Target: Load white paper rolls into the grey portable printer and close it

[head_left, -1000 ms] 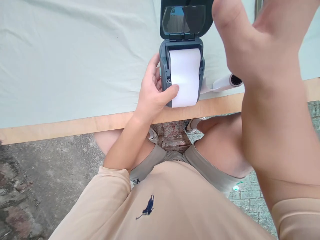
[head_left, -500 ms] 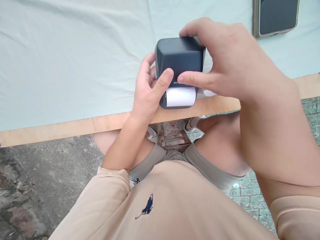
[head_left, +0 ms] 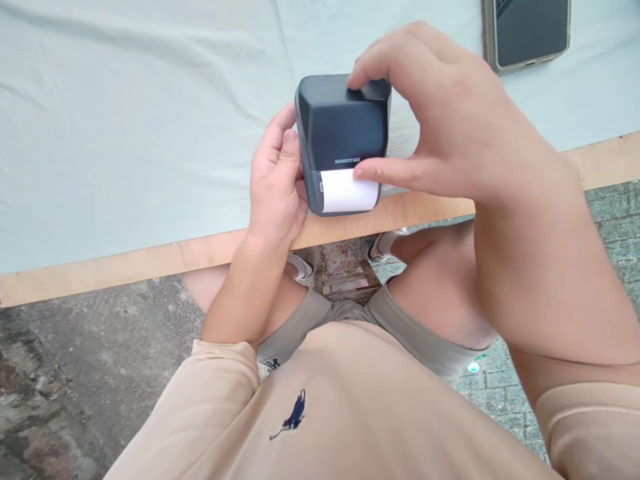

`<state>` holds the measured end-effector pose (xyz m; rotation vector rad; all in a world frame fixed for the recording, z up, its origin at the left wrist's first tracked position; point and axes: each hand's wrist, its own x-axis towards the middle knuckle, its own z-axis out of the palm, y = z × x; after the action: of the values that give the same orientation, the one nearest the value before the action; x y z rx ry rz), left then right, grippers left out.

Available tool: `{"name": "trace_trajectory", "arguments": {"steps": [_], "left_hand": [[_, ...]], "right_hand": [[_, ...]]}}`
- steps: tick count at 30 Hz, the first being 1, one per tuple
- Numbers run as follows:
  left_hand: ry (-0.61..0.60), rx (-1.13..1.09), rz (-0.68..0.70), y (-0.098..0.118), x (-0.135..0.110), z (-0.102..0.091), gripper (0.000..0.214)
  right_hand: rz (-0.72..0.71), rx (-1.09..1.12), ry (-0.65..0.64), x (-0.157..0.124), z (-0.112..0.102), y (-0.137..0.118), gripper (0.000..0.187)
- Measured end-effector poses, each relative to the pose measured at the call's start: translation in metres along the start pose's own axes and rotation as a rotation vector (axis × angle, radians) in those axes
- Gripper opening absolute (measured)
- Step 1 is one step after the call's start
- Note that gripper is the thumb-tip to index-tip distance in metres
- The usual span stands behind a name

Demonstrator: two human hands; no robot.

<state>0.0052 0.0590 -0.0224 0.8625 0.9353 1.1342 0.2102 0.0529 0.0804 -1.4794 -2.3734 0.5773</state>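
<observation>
A small dark grey label printer (head_left: pixel 340 133) stands near the front edge of the table, its lid closed. A strip of white paper (head_left: pixel 347 192) sticks out of its front slot. My left hand (head_left: pixel 275 183) wraps around the printer's left side. My right hand (head_left: pixel 450 127) grips it from the right, with fingers on the lid's top and the thumb pressed on the paper at the slot.
A pale cloth (head_left: pixel 125 120) covers the wooden table (head_left: pixel 150 257). A phone (head_left: pixel 527 33) lies face up at the back right. Below the table edge are my knees, my shoes and a paved floor (head_left: pixel 75 373).
The printer's lid, open a second ago with the paper roll showing, is now closed. My right hand came down onto the lid and the paper. The view has shifted slightly.
</observation>
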Motion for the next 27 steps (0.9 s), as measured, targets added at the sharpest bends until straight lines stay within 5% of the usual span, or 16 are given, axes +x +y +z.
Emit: {"name": "trace_trajectory", "arguments": {"steps": [5,8,11,14,18,22,27], "left_hand": [[-0.022,-0.009,0.022,-0.005,0.007,-0.005,0.055],[0.004,-0.037,-0.002,-0.005,0.009,-0.007,0.050],[0.016,-0.064,0.007,-0.003,0.009,-0.006,0.050],[0.029,-0.112,-0.011,0.000,0.004,-0.003,0.041],[-0.049,-0.067,-0.021,0.003,-0.003,0.001,0.055],[-0.078,0.010,0.042,-0.001,-0.004,0.000,0.069],[-0.089,0.055,0.073,-0.004,-0.005,-0.002,0.073]], "right_hand": [[0.022,-0.094,0.033,-0.003,0.000,0.001,0.055],[0.078,-0.192,0.194,-0.003,0.002,-0.004,0.047],[0.087,-0.074,0.401,-0.002,0.006,-0.007,0.030],[0.046,0.090,0.448,0.002,0.009,-0.008,0.036],[-0.008,0.043,0.289,0.010,0.007,-0.010,0.027],[0.138,-0.231,0.012,0.012,0.004,-0.017,0.029],[0.270,-0.445,-0.147,0.016,0.002,-0.033,0.029]]}}
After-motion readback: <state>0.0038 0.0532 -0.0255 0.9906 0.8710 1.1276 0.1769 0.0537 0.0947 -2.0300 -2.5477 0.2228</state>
